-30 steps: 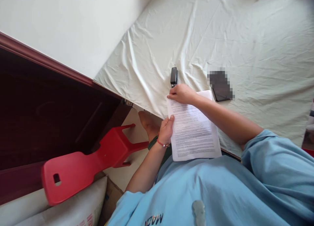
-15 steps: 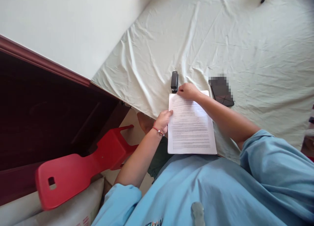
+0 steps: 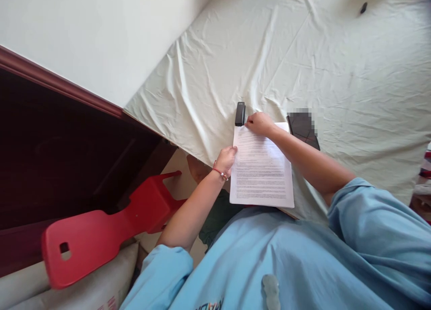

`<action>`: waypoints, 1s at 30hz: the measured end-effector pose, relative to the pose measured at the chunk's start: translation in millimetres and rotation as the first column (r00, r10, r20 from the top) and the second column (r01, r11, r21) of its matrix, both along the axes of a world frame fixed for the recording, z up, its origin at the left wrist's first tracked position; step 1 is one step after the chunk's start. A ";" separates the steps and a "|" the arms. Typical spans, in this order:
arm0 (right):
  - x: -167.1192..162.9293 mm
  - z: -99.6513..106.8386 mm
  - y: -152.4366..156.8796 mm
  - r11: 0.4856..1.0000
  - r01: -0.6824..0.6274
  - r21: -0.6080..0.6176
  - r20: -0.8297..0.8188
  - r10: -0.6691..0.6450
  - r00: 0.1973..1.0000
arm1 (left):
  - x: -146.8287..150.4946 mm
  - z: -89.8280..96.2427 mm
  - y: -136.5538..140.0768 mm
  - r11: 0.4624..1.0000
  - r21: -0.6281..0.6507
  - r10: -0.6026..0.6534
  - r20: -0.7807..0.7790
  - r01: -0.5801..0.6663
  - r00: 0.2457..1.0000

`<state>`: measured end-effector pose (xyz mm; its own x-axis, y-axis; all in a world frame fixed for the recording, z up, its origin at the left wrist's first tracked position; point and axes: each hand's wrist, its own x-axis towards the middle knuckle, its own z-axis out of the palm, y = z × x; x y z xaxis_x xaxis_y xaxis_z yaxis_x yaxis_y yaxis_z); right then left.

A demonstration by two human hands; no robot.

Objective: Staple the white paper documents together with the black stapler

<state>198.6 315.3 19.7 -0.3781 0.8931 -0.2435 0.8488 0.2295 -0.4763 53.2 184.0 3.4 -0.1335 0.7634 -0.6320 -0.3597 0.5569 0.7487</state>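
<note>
A stack of printed paper sheets (image 3: pixel 262 175) lies at the table's near edge, in front of my body. My left hand (image 3: pixel 226 159) grips the stack's left edge, thumb on top and the other fingers out of sight underneath. At the top edge, my right hand (image 3: pixel 259 123) is closed on the paper near the top left corner, its fingertips curled in. Just beyond that corner stands a black stapler (image 3: pixel 240 114), its near end meeting or overlapping the paper's top edge, close to my right fingertips.
A pale wrinkled cloth (image 3: pixel 215 76) covers the table. Right of the papers lies a dark flat object (image 3: pixel 303 129), partly pixelated. A small black item (image 3: pixel 363 7) rests far off at upper right. On the floor at left stands a red plastic chair (image 3: pixel 87 242), near white sacks (image 3: pixel 101 283).
The paper stack has shifted slightly forward, so its top left corner now meets the stapler's near end. Both hands moved with it and keep their hold.
</note>
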 end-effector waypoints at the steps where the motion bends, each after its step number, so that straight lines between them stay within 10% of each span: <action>1: 0.5 -0.9 0.5 1.000 0.005 0.004 -0.003 -0.005 1.000 | 0.0 -1.4 1.0 1.000 0.005 0.001 -0.002 -0.001 1.000; 11: 8.7 -3.7 -28.0 0.867 -0.140 0.479 -0.125 0.225 0.966 | 1.2 -10.1 1.7 0.996 0.082 -0.011 -0.073 0.017 0.997; 21: 3.9 -1.1 -42.8 0.875 -0.279 0.395 -0.012 0.308 0.951 | 3.1 -13.7 5.2 0.998 0.060 -0.020 -0.130 0.028 0.991; 30: 34.6 6.2 -95.3 0.890 -0.011 0.456 -0.201 0.115 0.973 | -6.4 -13.3 -32.1 0.980 0.173 -0.064 -0.207 0.101 0.976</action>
<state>233.2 220.0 25.9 -0.4342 0.8588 0.2719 0.7128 0.5121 -0.4793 46.9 151.9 -9.8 -0.1745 0.8763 -0.4491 -0.1519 0.4267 0.8916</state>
